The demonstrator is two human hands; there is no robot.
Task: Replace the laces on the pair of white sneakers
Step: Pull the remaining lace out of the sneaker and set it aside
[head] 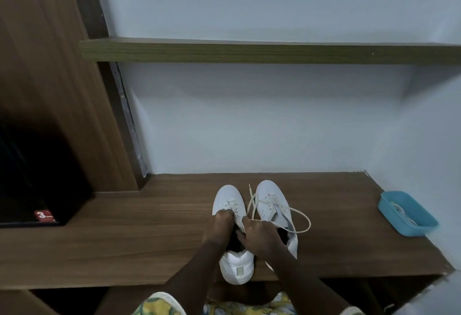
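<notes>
Two white sneakers stand side by side on the wooden desk (124, 239), toes pointing away from me. My left hand (220, 224) grips the left sneaker (228, 201) at its eyelet area, fingers curled over the lacing. My right hand (258, 236) sits beside it, fingers curled and pinching a cream lace (303, 217) at the left sneaker's tongue. That lace runs over the right sneaker (270, 197) and loops loosely onto the desk at the right. The right sneaker's eyelets look partly unlaced.
A blue plastic tray (389, 206) with more white laces lies at the desk's right end, near the edge. A wooden shelf (249, 51) runs along the pale wall above. A dark cabinet opening (32, 177) is at the left. The desk front edge is close to my lap.
</notes>
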